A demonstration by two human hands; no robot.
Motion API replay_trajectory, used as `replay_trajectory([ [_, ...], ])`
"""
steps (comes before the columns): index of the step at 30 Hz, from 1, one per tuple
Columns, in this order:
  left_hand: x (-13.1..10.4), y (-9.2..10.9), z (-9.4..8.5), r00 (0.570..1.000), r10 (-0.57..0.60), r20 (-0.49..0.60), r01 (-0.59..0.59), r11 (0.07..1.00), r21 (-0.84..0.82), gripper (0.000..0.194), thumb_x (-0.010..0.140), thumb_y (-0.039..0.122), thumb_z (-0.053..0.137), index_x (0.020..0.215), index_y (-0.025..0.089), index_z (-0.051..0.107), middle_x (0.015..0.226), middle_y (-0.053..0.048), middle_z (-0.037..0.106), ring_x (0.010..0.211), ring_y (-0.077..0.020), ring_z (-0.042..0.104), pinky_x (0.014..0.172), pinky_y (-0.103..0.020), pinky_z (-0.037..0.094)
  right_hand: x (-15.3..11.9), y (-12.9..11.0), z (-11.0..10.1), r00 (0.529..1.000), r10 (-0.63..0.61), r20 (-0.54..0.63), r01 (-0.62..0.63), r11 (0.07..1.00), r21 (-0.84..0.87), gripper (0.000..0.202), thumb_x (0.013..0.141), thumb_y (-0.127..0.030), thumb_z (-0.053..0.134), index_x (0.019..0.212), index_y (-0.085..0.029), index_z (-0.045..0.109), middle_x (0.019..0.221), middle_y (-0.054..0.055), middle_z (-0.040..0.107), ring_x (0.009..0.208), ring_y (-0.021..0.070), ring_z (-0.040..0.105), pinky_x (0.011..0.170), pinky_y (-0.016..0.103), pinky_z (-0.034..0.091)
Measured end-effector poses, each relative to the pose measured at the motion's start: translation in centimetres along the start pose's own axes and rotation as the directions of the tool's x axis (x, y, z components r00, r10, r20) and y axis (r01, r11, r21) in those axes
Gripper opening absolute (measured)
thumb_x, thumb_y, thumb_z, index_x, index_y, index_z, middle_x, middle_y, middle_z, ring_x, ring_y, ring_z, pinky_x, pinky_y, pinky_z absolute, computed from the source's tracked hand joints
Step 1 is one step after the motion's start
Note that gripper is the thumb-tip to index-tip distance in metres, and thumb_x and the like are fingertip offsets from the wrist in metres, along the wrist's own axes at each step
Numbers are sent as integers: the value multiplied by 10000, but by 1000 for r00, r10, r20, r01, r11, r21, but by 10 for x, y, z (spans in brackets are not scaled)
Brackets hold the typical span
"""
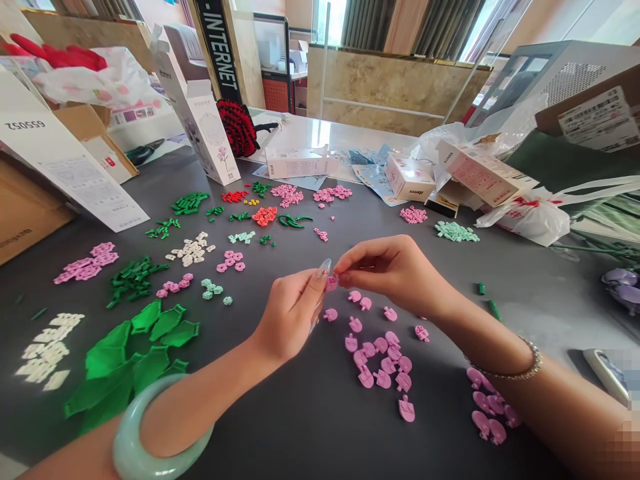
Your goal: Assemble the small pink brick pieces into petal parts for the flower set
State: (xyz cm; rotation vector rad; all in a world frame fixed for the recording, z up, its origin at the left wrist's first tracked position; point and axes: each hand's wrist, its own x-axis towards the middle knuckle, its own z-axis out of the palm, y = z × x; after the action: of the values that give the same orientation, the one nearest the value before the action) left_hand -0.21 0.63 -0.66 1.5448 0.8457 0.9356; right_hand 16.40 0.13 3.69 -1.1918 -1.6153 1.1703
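Tall white box (213, 140) standing on the dark counter (280, 413) is the reference; its own fine print is too small to read, though a flower picture shows low on it. Pink piece (331, 284) is in the air, nearer the camera and to the right of the tall white box. Left hand (290, 313) grip is narrow, thumb and finger pinching the piece; right hand (395, 267) grip is also narrow, pinching at the piece's right edge. Fingertips cover most of it, so can't tell whether a second part sits there. Readable text: "INTERNET" on the black strip (219, 53) behind the tall white box; "655052", upside down, on the white carton (65, 153) left of it, cut off by the frame. Right of the tall white box, the small pink-white box (410, 179) has brand lettering, spelling unclear; farther right, the cardboard box (595, 113) bears a printed label, illegible. Loose pink pieces (367, 378) lie nearer than the tall white box and to its right; green leaf pieces (107, 350) are nearer and to its left, partly behind the left forearm. Far right of the tall white box, a purple item (623, 290) is cropped by the frame edge.
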Motion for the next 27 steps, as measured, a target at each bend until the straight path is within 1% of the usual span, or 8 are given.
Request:
replay_trajectory([
  [2, 0, 0, 0, 1000, -5, -7, 5, 1000, 22, 405, 924, 384, 366, 563, 204, 332, 442, 63, 317, 400, -71, 318, 361, -194, 267, 0, 1, 0, 1000, 11, 0, -11, 998, 54, 93, 666, -168, 694, 759, -167, 697, 700, 9, 696, 640, 121, 652, 595, 238, 536],
  [4, -1, 1, 0, 1000, -5, -11, 5, 999, 43, 409, 926, 383, 360, 559, 203, 331, 440, 60, 327, 397, -71, 316, 358, -191, 269, 0, 1, 0, 1000, 15, 3, -15, 998, 66, 114, 660, -180, 702, 774, -168, 699, 714, 15, 700, 654, 128, 659, 609, 247, 543],
  [9, -2, 1, 0, 999, 21, -29, -17, 993, 113, 418, 929, 379, 353, 554, 197, 341, 443, 52, 349, 391, -72, 326, 355, -188, 274, -2, 1, 2, 1000, -6, -21, 5, 997, -81, 70, 684, -183, 669, 737, -182, 715, 691, 8, 698, 618, 128, 636, 582, 257, 524],
  [12, -1, 1, 0, 999, 35, -31, -30, 987, 160, 422, 932, 375, 347, 550, 194, 346, 443, 48, 360, 388, -72, 331, 357, -189, 275, -2, 1, 3, 999, -10, -36, 4, 987, -159, 99, 687, -144, 640, 723, -189, 721, 673, -1, 692, 594, 121, 618, 550, 245, 502],
  [14, -1, 0, 0, 999, 37, -33, -31, 983, 179, 417, 932, 373, 347, 555, 194, 353, 443, 51, 358, 387, -72, 329, 361, -191, 276, -2, 1, 3, 999, -9, -33, 3, 985, -171, 123, 685, -121, 626, 722, -188, 722, 669, -5, 691, 596, 119, 617, 542, 237, 495],
  [18, -1, 0, 0, 998, 47, -38, -38, 977, 211, 408, 933, 366, 346, 563, 194, 353, 453, 51, 356, 396, -74, 335, 374, -197, 274, -2, 0, 5, 1000, -12, -27, 9, 991, -137, 142, 686, -99, 613, 731, -181, 720, 677, -7, 696, 629, 117, 633, 576, 227, 507],
  [23, -2, 1, 0, 996, 87, -34, -73, 956, 285, 401, 936, 341, 336, 564, 193, 359, 463, 48, 369, 411, -79, 352, 397, -205, 279, -3, -1, 8, 999, 10, -35, -14, 993, -119, 116, 678, -117, 615, 713, -177, 708, 686, 2, 694, 644, 128, 635, 601, 251, 516],
  [27, -4, 1, 0, 988, 150, -18, -133, 918, 373, 393, 941, 309, 311, 571, 190, 374, 462, 47, 383, 417, -82, 365, 422, -209, 292, -3, 1, 9, 998, 60, -15, -60, 998, -25, 62, 661, -130, 634, 679, -170, 679, 655, -6, 675, 630, 114, 624, 599, 243, 505],
])
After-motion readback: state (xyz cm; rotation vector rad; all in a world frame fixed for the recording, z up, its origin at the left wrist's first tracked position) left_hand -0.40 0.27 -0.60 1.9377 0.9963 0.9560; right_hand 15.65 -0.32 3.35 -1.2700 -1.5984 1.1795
